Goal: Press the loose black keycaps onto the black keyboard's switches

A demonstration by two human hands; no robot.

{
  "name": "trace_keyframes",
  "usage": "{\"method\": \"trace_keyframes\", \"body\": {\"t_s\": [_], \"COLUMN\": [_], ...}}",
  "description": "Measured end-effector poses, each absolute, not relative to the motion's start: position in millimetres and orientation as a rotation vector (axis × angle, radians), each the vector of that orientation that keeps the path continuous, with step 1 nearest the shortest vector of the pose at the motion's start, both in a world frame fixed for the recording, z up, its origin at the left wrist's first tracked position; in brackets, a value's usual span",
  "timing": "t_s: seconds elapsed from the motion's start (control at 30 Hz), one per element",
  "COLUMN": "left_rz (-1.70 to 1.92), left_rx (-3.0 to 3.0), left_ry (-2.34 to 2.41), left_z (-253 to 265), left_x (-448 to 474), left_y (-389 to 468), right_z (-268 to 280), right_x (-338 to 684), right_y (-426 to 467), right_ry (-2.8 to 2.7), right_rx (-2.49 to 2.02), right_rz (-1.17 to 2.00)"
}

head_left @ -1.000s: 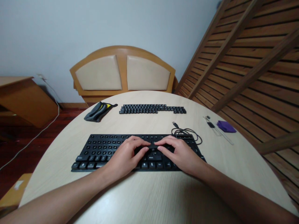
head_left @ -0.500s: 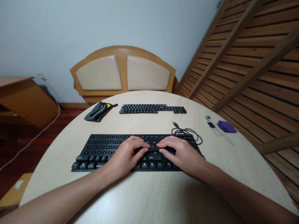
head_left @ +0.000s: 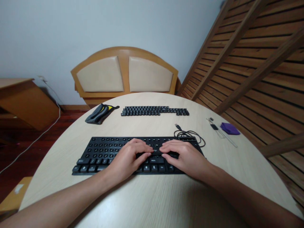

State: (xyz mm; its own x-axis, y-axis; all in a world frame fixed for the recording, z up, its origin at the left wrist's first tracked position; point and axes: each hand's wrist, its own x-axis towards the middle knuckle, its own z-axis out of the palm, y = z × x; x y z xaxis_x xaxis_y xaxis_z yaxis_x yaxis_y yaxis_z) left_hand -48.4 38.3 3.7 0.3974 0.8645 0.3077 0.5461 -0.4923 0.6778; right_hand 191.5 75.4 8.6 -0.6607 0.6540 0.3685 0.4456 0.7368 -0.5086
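Observation:
A black keyboard (head_left: 99,147) lies before me, its two front rows wearing keycaps and its upper rows showing bare key sockets. Over its right-middle part, my left hand (head_left: 133,155) and my right hand (head_left: 185,155) face each other with fingertips pinched. Between them is a wide black keycap (head_left: 156,151), gripped at its left end by the left fingers and at its right end by the right fingers. The fingers partly cover it, and whether it is fully seated I cannot tell. Both palms hide parts of the keyboard.
Several loose black keycaps (head_left: 141,110) stand in rows at the table's back. A dark pouch with yellow trim (head_left: 99,114) lies at back left. The coiled USB cable (head_left: 190,134) rests behind the keyboard; a wire puller tool (head_left: 216,129) and purple cloth (head_left: 230,128) lie right.
The wide keycap has come down closer to the keyboard, covering a socket that showed in front of it. Both hands keep their pinch and have barely shifted.

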Motion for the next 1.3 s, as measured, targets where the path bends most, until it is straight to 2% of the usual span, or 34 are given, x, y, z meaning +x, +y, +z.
{"method": "trace_keyframes", "body": {"t_s": [0.83,1.3], "left_rz": [0.888,0.816], "left_rx": [2.212,2.476], "left_ry": [1.175,1.122], "left_z": [4.8,8.2], "left_x": [-47.8,-48.2], "left_y": [37.0,30.3], "right_z": [10.0,10.9], "right_x": [192.1,194.7], "right_y": [75.1,75.0], "right_ry": [-2.410,-2.440], "right_rx": [-0.763,-0.746], "right_rz": [0.511,0.534]}}
